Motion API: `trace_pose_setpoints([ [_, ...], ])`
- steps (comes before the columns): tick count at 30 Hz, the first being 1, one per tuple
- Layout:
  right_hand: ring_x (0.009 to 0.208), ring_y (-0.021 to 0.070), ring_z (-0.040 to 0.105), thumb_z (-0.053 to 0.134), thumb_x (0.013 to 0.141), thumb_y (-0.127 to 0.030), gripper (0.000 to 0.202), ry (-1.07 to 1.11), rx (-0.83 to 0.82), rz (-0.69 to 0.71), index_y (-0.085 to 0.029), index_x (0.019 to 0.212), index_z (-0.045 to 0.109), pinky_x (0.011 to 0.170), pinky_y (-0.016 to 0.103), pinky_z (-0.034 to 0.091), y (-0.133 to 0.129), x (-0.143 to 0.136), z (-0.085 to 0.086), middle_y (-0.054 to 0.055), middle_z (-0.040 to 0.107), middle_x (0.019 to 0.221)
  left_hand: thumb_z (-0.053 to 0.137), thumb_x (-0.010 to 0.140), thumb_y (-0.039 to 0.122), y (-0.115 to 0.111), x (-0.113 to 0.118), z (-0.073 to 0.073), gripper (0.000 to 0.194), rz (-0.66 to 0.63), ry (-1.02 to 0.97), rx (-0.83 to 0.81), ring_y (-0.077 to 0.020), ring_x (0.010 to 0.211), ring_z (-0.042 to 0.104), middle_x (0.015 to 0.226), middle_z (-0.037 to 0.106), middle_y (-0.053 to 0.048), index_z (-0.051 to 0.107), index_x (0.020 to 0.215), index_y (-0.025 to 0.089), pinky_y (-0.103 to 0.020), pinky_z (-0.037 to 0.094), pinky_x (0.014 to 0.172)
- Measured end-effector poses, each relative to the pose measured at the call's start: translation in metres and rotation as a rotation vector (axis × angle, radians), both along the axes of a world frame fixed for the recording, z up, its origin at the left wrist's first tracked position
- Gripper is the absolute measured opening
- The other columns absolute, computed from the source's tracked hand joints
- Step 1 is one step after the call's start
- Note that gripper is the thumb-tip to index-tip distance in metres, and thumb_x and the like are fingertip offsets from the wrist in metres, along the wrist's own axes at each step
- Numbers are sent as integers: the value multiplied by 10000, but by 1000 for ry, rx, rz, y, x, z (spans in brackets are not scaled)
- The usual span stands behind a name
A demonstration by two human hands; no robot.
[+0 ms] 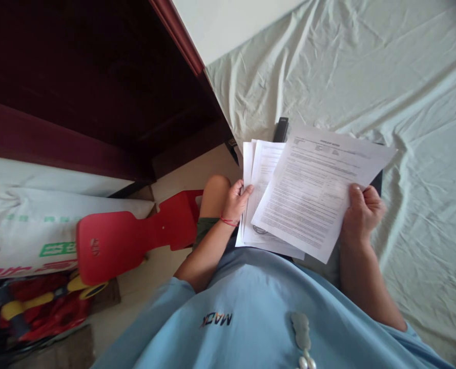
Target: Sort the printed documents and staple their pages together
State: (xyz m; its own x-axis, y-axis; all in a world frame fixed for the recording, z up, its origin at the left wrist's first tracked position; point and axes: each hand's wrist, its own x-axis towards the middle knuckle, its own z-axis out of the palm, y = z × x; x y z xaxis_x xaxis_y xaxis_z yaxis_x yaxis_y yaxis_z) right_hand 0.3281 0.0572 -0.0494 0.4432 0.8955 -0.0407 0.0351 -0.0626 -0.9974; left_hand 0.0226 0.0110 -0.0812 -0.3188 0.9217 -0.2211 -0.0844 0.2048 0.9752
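A printed sheet of paper (308, 189) is pinched at its right edge by my right hand (363, 210), thumb on top and fingers curled. It lies tilted over a stack of printed papers (264, 159). My left hand (239, 204) grips that stack by its left edge, the thumb resting on the top page. A red string circles my left wrist. Part of a round stamp shows on a page below the upper sheet. Beneath the papers, a dark flat object (376, 185) peeks out at the right, mostly hidden.
A pale wrinkled sheet (416, 92) spreads across the right side. Beyond the papers sticks up a black object (281, 129). At the left are a red plastic chair (115, 243), a white printed sack (28, 220), a yellow-handled item (36, 302) and dark red furniture (97, 77).
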Motion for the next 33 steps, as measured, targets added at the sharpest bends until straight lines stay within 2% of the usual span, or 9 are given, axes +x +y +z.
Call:
trace_pose_setpoints([
  [5,616,126,434,717,893,-500,322,-72,-27,46,-226,766,604,597,288,388,-2,0,1,-20,566,718,877,757,678,-1,-2,-3,551,-28,-5,24,-167,857,626,879,692,-13,642,877,194,-283,499,846],
  [9,603,123,415,696,901,-481,311,-105,-49,53,-226,755,592,575,286,365,-3,0,2,-21,543,706,877,741,702,-1,-2,-5,572,-13,13,14,-153,798,590,852,685,-3,638,863,197,-275,486,783],
  [17,612,133,417,689,925,-497,318,-127,-47,73,-231,775,599,580,298,352,-2,2,-4,-17,545,722,895,716,710,-1,-1,-2,594,-7,-10,18,-156,833,618,894,714,-8,645,873,194,-278,503,808],
  [28,617,149,397,680,922,-531,348,-142,-67,76,-250,751,565,582,318,353,-3,2,-3,-8,522,713,899,708,700,-1,1,1,592,8,-1,6,-166,859,644,904,714,-3,627,894,208,-284,512,838],
  [33,618,140,391,670,926,-500,316,-142,-102,145,-242,769,581,571,303,317,-5,0,-1,-20,521,718,910,707,678,-1,3,3,590,10,0,17,-190,914,680,943,736,-25,618,923,213,-306,525,894],
])
